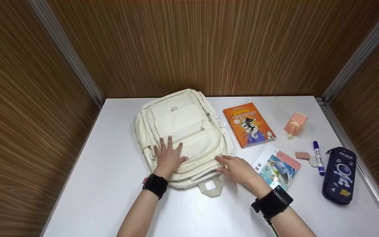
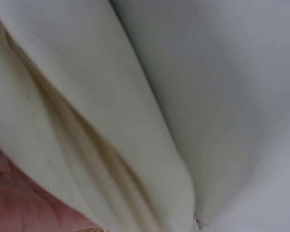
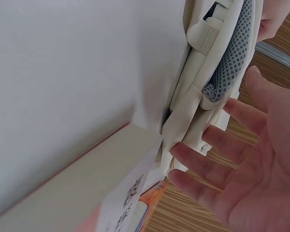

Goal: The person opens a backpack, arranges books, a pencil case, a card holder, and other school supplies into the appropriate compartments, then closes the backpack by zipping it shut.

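Observation:
A cream backpack (image 1: 179, 118) lies on the white table with its grab loop (image 1: 211, 189) toward the person. My left hand (image 1: 168, 158) rests on the bag's front with fingers spread. In the left wrist view, pale fabric folds (image 2: 101, 111) fill much of the picture and only part of the palm shows. My right hand (image 1: 237, 168) touches the bag's near right edge with its fingertips. The right wrist view shows that hand (image 3: 241, 159) with loosely extended fingers against the bag's side, near grey mesh padding (image 3: 229, 60).
Right of the bag lie an orange book (image 1: 248, 125) and a blue-and-pink book (image 1: 280, 168), the latter partly under the right forearm. Farther right are a pink pump bottle (image 1: 295, 124), a pink eraser (image 1: 302, 155), a blue marker (image 1: 318, 158) and a navy pencil case (image 1: 340, 176). Wood-grain panels enclose the table.

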Action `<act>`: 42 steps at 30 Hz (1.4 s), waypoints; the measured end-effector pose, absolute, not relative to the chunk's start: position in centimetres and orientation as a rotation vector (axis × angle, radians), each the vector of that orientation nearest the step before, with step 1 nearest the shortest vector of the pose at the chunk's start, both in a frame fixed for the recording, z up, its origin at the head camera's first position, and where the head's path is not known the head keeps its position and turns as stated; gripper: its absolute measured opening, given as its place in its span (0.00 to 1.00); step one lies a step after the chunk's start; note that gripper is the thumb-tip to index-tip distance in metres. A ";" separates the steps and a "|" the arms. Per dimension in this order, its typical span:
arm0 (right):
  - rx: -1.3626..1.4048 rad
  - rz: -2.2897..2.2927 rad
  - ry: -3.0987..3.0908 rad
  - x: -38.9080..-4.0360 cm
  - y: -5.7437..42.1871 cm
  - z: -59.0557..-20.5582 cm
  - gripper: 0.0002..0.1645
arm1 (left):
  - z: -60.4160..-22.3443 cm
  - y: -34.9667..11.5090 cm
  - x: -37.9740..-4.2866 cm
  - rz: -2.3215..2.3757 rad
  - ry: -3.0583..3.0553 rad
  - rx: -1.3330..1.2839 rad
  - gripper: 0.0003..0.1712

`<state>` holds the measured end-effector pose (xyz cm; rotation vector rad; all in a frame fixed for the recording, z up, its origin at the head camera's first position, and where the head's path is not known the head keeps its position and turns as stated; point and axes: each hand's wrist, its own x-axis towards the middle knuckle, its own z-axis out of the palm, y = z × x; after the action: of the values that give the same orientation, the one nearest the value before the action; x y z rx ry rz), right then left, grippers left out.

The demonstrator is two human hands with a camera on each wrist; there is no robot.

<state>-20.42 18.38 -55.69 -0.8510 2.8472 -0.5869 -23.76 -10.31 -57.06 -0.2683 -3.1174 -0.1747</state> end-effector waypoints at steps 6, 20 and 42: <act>-0.848 -0.585 2.873 -19.2 17.7 -55.8 0.32 | -57.1 -10.3 -24.4 -0.221 -3.090 -0.292 0.44; -0.887 -0.531 2.889 -15.5 13.9 -56.1 0.36 | -57.6 -10.1 -21.9 -0.319 -2.892 -0.077 0.29; -0.902 -0.765 2.698 -15.8 14.2 -55.0 0.26 | -57.7 -9.3 -19.8 -0.331 -3.082 -0.469 0.31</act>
<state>-15.82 14.16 -54.98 -0.9016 2.6977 -0.7646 -19.79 -9.29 -57.69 -0.4694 -3.0816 -0.3306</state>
